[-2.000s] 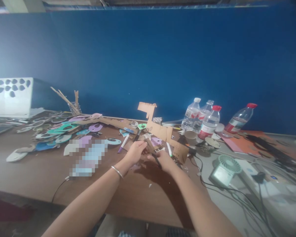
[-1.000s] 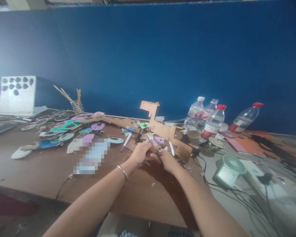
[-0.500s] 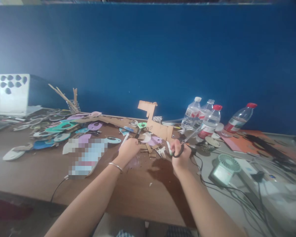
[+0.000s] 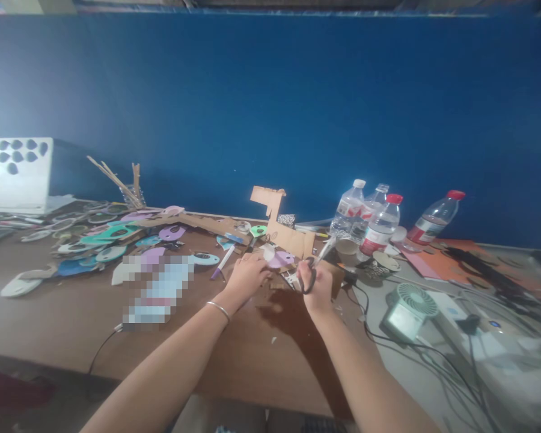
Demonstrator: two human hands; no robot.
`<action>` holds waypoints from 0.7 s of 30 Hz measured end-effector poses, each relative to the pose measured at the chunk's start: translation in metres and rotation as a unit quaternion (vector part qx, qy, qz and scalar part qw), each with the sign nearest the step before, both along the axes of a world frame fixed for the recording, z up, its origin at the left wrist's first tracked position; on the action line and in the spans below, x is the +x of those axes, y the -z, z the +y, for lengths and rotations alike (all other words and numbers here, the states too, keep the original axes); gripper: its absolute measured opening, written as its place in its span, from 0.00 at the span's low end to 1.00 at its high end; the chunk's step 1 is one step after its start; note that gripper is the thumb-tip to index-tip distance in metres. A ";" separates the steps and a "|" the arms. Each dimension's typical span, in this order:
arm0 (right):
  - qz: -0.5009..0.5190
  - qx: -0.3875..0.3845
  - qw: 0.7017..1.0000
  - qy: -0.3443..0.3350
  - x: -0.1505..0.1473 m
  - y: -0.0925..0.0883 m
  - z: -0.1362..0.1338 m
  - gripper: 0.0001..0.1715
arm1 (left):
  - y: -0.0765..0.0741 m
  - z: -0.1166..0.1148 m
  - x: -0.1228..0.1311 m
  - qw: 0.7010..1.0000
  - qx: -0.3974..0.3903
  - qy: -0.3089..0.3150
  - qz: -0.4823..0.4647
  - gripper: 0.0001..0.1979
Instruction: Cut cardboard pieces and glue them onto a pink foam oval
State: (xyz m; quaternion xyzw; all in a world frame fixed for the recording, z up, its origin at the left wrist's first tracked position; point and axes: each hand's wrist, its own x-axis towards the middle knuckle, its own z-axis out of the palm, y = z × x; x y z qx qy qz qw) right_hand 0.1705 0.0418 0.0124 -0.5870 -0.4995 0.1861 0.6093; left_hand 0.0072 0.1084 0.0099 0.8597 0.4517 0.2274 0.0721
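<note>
My right hand [image 4: 314, 290] is closed round the black handles of a pair of scissors [image 4: 318, 260], whose blades point up and to the right toward the bottles. My left hand [image 4: 247, 275], a thin bangle on its wrist, rests fingers-down on small cardboard scraps [image 4: 270, 278] on the brown table [image 4: 72, 319]; its fingers are curled, and whether they hold a scrap is hidden. A lilac paper cut-out [image 4: 281, 259] lies just beyond both hands, in front of a zigzag cardboard piece [image 4: 283, 231].
Coloured paper cut-outs [image 4: 112, 237] and markers litter the left and middle. Several water bottles [image 4: 379, 219], a paper cup [image 4: 345, 251], a small green fan [image 4: 410, 307] and tangled cables [image 4: 460, 361] crowd the right. A white perforated box [image 4: 18, 174] stands far left against the blue wall.
My hands were together over a cardboard piece, then parted. My right hand swung out right with the scissors and has come back toward the centre; my left dropped onto the scraps.
</note>
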 end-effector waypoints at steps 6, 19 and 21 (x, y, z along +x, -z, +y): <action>0.009 -0.078 0.992 -0.095 -0.002 0.014 0.016 0.20 | -0.012 -0.011 0.002 0.955 -0.180 0.051 -0.230 0.10; 0.130 -0.060 0.959 -0.245 -0.016 0.018 0.009 0.11 | -0.006 -0.023 0.019 0.744 -0.426 0.083 -0.508 0.16; 0.112 -0.065 0.964 -0.233 -0.016 0.017 0.009 0.13 | -0.002 -0.022 0.019 0.752 -0.427 0.067 -0.497 0.17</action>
